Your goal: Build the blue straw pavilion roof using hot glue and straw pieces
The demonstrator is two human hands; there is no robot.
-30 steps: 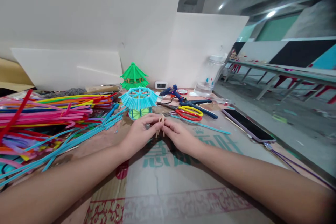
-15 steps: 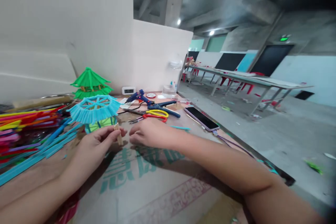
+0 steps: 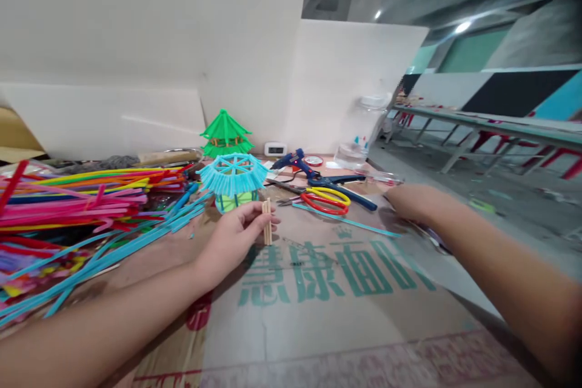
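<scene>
My left hand (image 3: 236, 231) is closed on a small bundle of short wooden sticks (image 3: 267, 222), held upright just in front of a blue pavilion model made of straws (image 3: 233, 179). My right hand (image 3: 411, 202) has reached out to the right and lies over the phone at the table's right edge; its fingers are blurred and I cannot tell how they are set. Both forearms rest over a flat cardboard sheet (image 3: 318, 303) with green printed characters.
A heap of coloured straws (image 3: 82, 200) covers the left side. Behind the blue model stands a green pavilion model (image 3: 225, 133). Red and yellow scissors (image 3: 325, 199), a blue glue gun (image 3: 297, 160), a small clock (image 3: 276, 148) and a clear jar (image 3: 364, 133) lie at the back right.
My right hand let go of the sticks and moved right to the phone. My left hand kept the sticks. The camera swung right, then back left.
</scene>
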